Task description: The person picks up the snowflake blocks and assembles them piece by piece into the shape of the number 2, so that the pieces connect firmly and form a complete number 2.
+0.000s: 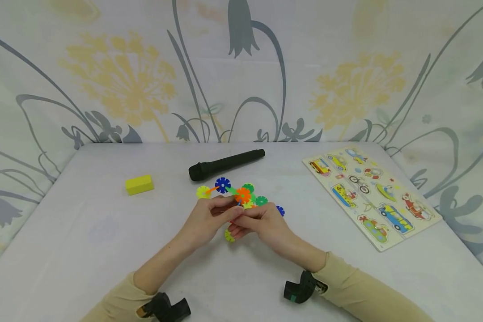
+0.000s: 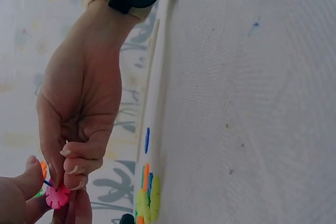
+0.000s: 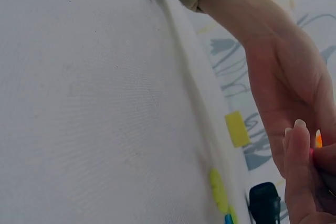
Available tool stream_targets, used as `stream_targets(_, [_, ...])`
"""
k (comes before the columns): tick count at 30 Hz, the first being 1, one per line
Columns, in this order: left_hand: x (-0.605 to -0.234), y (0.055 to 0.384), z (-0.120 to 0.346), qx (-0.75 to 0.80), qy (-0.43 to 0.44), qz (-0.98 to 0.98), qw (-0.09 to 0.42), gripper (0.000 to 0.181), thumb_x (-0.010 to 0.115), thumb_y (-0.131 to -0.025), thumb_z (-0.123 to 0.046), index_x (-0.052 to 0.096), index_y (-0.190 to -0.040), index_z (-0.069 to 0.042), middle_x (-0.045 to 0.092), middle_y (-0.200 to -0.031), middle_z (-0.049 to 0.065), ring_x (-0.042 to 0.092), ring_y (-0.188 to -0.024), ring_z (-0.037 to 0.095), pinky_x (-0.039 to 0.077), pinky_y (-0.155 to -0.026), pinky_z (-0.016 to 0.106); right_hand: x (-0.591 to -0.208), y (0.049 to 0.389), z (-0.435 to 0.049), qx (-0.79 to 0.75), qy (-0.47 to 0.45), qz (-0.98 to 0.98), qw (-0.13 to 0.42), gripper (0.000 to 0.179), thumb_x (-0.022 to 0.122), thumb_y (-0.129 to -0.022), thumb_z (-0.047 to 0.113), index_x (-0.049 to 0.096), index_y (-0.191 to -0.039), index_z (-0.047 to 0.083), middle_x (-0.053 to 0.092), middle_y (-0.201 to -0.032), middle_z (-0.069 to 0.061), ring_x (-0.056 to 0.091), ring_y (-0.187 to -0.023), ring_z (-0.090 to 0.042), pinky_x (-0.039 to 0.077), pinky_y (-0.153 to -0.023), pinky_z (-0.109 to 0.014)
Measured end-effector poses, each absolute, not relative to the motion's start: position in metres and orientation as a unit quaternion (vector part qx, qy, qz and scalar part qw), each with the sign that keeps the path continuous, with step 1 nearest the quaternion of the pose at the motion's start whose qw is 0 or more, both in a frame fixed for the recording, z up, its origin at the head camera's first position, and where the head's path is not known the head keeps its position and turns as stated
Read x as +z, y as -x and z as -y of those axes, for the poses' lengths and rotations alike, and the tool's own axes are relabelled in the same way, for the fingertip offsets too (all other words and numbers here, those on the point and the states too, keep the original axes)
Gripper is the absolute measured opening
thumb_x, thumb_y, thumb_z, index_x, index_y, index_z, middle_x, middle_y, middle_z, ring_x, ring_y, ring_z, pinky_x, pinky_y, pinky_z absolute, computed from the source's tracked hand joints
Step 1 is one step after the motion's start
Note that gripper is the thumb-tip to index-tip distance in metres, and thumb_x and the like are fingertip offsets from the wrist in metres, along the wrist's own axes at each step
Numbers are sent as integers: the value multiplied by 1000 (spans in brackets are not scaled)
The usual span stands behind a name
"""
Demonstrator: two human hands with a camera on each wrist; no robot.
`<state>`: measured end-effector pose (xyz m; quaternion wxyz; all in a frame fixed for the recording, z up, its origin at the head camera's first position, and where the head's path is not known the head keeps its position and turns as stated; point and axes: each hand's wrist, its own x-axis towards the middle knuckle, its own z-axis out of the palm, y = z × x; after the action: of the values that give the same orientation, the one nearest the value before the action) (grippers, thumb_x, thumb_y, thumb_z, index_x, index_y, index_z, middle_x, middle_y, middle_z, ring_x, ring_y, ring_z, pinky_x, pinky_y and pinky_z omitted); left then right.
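Both hands meet over a spread of toothed plastic interlocking discs. My left hand (image 1: pixel 203 221) pinches an assembly with an orange interlocking disc (image 1: pixel 243 195) at its top; a blue edge shows just below it. My right hand (image 1: pixel 267 226) pinches a pink interlocking disc (image 2: pixel 56 196), which sits against the blue edge in the left wrist view. Fingers partly hide the pieces. Around the hands lie a dark blue disc (image 1: pixel 223 185), a green disc (image 1: pixel 261 201), a yellow-green disc (image 1: pixel 203 192) linked by an orange one, and another yellow-green disc (image 1: pixel 229 235) below the right fingers.
Behind the discs lies a black microphone (image 1: pixel 225 164). A yellow block (image 1: pixel 139 184) rests to the left on the white table (image 1: pixel 84 250). On the right is a picture puzzle board (image 1: pixel 370 197) with vehicles. A flower-patterned cloth (image 1: pixel 209 67) hangs at the back.
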<state>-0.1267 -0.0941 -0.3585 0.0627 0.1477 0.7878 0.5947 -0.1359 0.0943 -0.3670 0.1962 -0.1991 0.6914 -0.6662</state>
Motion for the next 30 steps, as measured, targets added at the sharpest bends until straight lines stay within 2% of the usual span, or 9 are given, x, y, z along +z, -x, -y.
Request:
stream_targets(9, [-357, 127, 93, 579, -148, -800, 51, 36, 67, -97, -22, 68, -127, -2, 70, -123, 11, 66, -109, 25, 56, -95, 36, -368, 139, -98, -665, 196, -689, 210, 24, 63, -97, 8, 70, -110, -11, 75, -89, -19, 75, -77, -18, 61, -78, -36])
stream_targets(18, [-361, 129, 97, 567, -139, -811, 45, 33, 66, -98, -24, 70, -123, -4, 71, -117, 8, 68, -105, 24, 57, -93, 37, -366, 152, -106, -582, 191, -755, 233, 26, 74, -92, 24, 75, -111, 7, 76, -93, -10, 74, -81, -23, 61, -80, -33])
stream_targets(20, [-361, 130, 97, 564, -129, -814, 50, 33, 66, -97, -25, 70, -124, -6, 71, -117, 8, 68, -102, 22, 57, -90, 35, -361, 156, -111, -568, 194, -770, 218, 26, 72, -93, 25, 74, -111, 6, 76, -93, -10, 73, -81, -23, 61, -79, -32])
stream_targets(26, [-361, 130, 95, 558, -131, -816, 76, 32, 67, -96, -26, 71, -122, -6, 74, -108, 6, 69, -93, 17, 58, -85, 29, -354, 161, -118, -600, 176, -771, 120, 26, 63, -99, 23, 70, -111, 1, 72, -91, -13, 69, -79, -22, 60, -77, -30])
stream_targets(30, [-361, 129, 95, 557, -149, -812, 90, 35, 67, -97, -25, 69, -125, -5, 73, -116, 8, 69, -96, 19, 57, -86, 29, -355, 160, -116, -595, 181, -775, 111, 22, 66, -97, 21, 73, -106, 1, 72, -86, -10, 67, -75, -20, 59, -73, -29])
